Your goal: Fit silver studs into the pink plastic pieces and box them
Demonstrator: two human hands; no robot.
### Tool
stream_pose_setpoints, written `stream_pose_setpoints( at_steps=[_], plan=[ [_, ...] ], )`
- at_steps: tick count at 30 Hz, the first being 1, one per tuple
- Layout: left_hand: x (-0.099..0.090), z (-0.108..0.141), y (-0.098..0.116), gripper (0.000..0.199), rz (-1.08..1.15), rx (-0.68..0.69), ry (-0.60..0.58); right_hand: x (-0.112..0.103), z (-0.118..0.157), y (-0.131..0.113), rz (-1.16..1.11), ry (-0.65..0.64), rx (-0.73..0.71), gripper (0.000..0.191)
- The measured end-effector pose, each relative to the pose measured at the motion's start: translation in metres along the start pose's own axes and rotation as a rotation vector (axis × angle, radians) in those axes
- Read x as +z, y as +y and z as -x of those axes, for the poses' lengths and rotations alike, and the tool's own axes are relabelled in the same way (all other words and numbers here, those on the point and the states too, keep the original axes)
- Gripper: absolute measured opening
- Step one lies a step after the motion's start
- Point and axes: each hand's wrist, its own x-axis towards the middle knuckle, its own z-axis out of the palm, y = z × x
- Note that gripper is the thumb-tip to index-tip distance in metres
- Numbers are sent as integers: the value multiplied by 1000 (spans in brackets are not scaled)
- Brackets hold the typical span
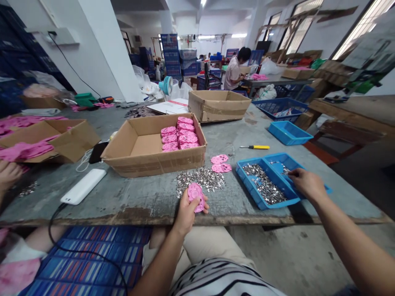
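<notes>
— Fingers first: what is each hand doing?

— Left hand (187,209) is curling around a pink plastic piece (196,196), thumb and fingertips closing on its edges, holding it just over the near edge of the table (142,201). Right hand (305,183) is reaching into the blue divided tray (247,174), fingertips pinching together at the small metal parts (265,187); whether it is actually gripping one, I cannot tell.

— How is the pink piece likely handling?

— Judging by its look, it is light, thin and fairly stiff, with openwork that could snag or crack, so gripping it by the rim seems safest. The metal bits are tiny and probably slippery, needing a fingertip pinch.

— What is lying around?

— A loose pile of metal parts (200,179) is sitting just beyond the left hand, two more pink pieces (220,163) beside it, stacked pink pieces filling part of a cardboard box (148,158), and a yellow-handled screwdriver (255,147) lying further back.
</notes>
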Motion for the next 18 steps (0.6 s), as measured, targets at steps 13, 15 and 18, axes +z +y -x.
stream_pose_setpoints(
  at_steps=[13, 15, 18],
  plan=[
    [1, 1, 1, 37, 14, -3, 8, -17, 14, -16, 55, -112, 101, 30],
    [1, 1, 2, 37, 14, -5, 9, -17, 14, -17, 54, -105, 98, 31],
    [1, 1, 3, 37, 16, -9, 10, -17, 13, -18, 60, -88, 116, 29]
  ],
)
